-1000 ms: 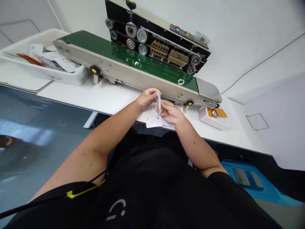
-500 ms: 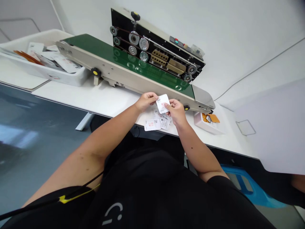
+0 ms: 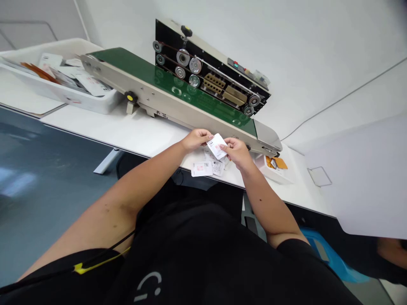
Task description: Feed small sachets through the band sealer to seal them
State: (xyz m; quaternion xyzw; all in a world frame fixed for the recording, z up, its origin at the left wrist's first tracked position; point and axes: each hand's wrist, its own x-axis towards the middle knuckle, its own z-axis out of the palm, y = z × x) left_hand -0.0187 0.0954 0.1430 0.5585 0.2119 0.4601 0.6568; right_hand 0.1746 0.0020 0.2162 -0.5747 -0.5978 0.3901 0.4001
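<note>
Between my two hands is a small white packet (image 3: 216, 144) with black and pale red print, tilted above the table. My left hand (image 3: 197, 139) pinches its upper left edge between thumb and fingers. The lower right side is gripped by my right hand (image 3: 238, 151), its thumb lying across the front. Below them, a flat white packet (image 3: 202, 168) with a red printed patch rests at the table's front edge. Beside it lie more printed packets (image 3: 218, 167), overlapping and partly hidden by the held one.
Behind my hands runs a conveyor with a green belt (image 3: 133, 70), under a sealing machine (image 3: 213, 72) with exposed rollers. A white bin (image 3: 92, 103) of packets stands at the left; a smaller white box (image 3: 270, 171) with orange packets is at the right. Another person's arm (image 3: 392, 254) shows at far right.
The held packet has turned a little and is more tilted, with both hands still on it. The whole view has shifted slightly.
</note>
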